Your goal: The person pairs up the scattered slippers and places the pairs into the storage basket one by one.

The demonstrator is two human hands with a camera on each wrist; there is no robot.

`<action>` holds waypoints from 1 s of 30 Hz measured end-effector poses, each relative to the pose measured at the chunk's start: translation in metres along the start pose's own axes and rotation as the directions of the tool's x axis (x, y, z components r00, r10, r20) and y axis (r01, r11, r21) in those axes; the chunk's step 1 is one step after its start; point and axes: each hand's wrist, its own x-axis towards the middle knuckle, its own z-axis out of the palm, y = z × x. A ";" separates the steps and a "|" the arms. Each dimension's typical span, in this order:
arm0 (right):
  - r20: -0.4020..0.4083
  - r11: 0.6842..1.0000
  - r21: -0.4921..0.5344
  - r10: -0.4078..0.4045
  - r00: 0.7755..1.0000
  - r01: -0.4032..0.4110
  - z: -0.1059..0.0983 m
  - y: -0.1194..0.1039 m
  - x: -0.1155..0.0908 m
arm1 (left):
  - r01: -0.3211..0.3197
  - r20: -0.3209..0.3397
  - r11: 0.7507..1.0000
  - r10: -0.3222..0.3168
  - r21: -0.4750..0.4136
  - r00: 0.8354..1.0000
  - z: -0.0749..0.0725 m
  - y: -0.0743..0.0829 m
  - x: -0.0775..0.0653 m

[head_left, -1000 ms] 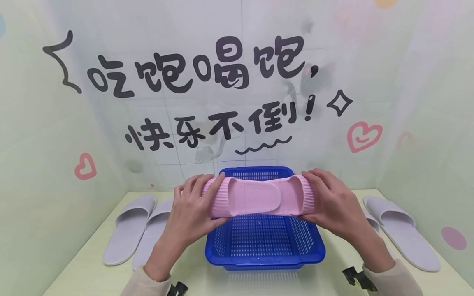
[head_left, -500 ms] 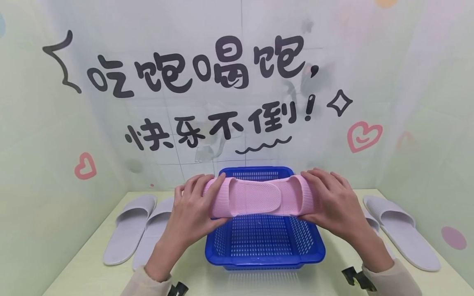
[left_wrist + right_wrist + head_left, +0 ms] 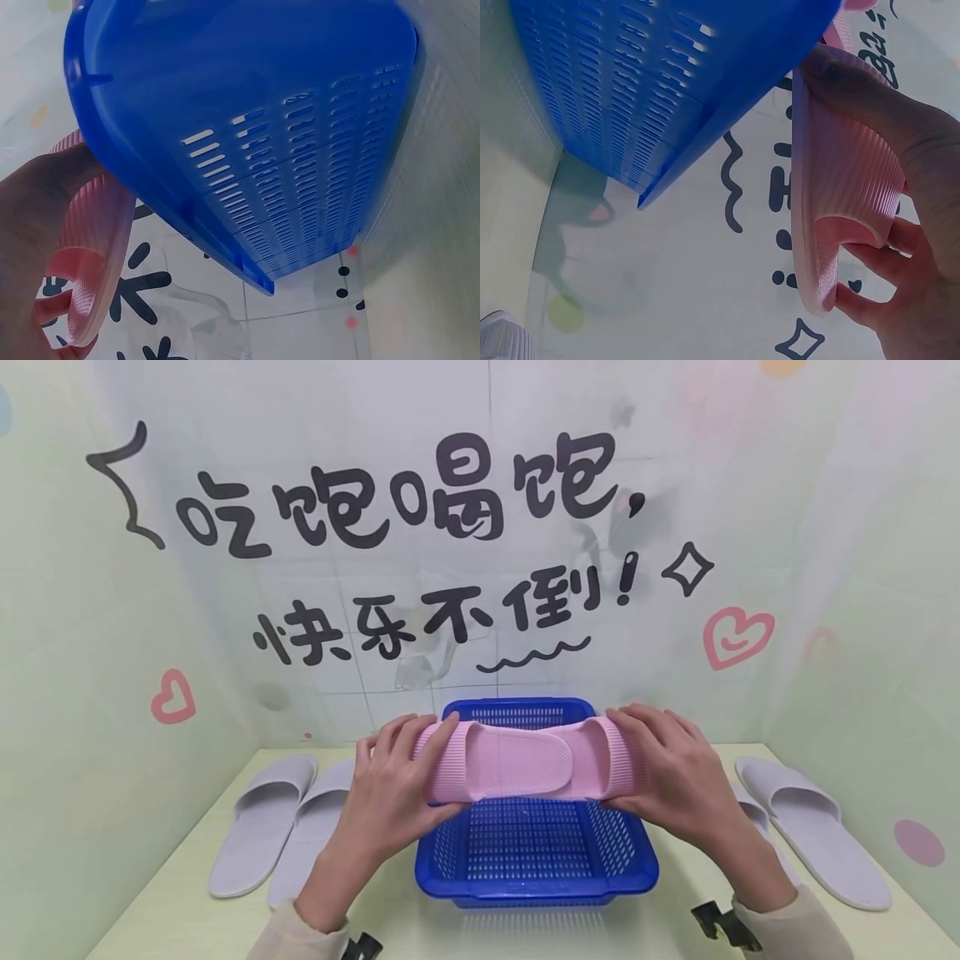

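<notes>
Two pink slippers span the space between both hands over a blue basket [image 3: 536, 887] in the head view. My left hand [image 3: 390, 772] grips the ribbed toe of the left pink slipper [image 3: 521, 760], thumb below and fingers over the strap. At the other end, my right hand [image 3: 675, 772] holds the toe of the right pink slipper [image 3: 591, 760]. The left slipper's heel overlaps the right one, toes pointing outward. From the right wrist view, the thumb and fingers wrap the ribbed pink slipper [image 3: 855, 165] beside the basket's rim.
The basket stands on a pale table [image 3: 168, 918]. Grey slippers [image 3: 258, 831] lie at the left, partly behind my forearm. More grey slippers [image 3: 825, 835] lie at the right. A wall with black lettering [image 3: 468, 485] rises behind, with side walls on both sides.
Both hands have drawn very slightly inward, bringing the two pink slippers a little further over each other. The basket and grey slippers have stayed put.
</notes>
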 end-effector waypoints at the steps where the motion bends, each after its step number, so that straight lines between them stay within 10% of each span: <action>1: 0.001 1.000 0.002 0.000 1.000 0.000 0.000 0.000 0.000 | 0.000 0.001 1.000 0.000 0.002 1.000 0.000 0.000 0.000; 30: 0.013 1.000 0.006 0.021 1.000 -0.021 0.000 -0.008 0.001 | -0.031 -0.022 0.998 0.032 0.052 0.999 0.002 0.002 0.001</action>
